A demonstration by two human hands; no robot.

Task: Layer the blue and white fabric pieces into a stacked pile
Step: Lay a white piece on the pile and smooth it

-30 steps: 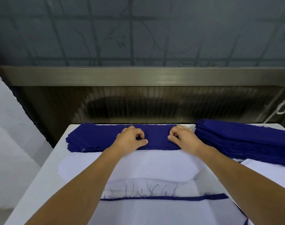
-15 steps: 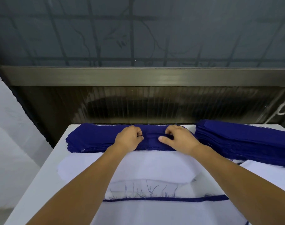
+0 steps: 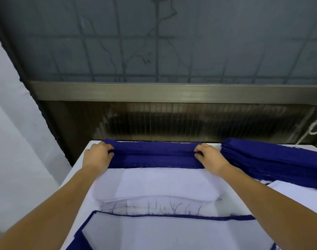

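A long, narrow strip of dark blue fabric [image 3: 155, 149] lies across the far edge of the white counter [image 3: 76, 168], on top of a low stack of like blue strips [image 3: 154, 162]. The left hand [image 3: 98, 156] grips the strip's left end, its fingers [image 3: 109, 147] curled over the cloth with the thumb below. The right hand [image 3: 210, 157] pinches the right end in the same way, fingers [image 3: 199, 148] bent tight round the edge. Just nearer the person, touching the blue stack, lies a pile of white fabric pieces with rounded ends [image 3: 154, 184], frayed blue threads showing at its near edge. Nearer again sits a broad white fabric sheet [image 3: 172, 233] laid on a blue piece whose border [image 3: 190, 217] shows round it. To the right, beside the right hand, rises a thicker stack of dark blue fabric pieces [image 3: 273, 163]. Behind the counter stand a ribbed dark panel [image 3: 172, 121] and a metal rail [image 3: 172, 92].
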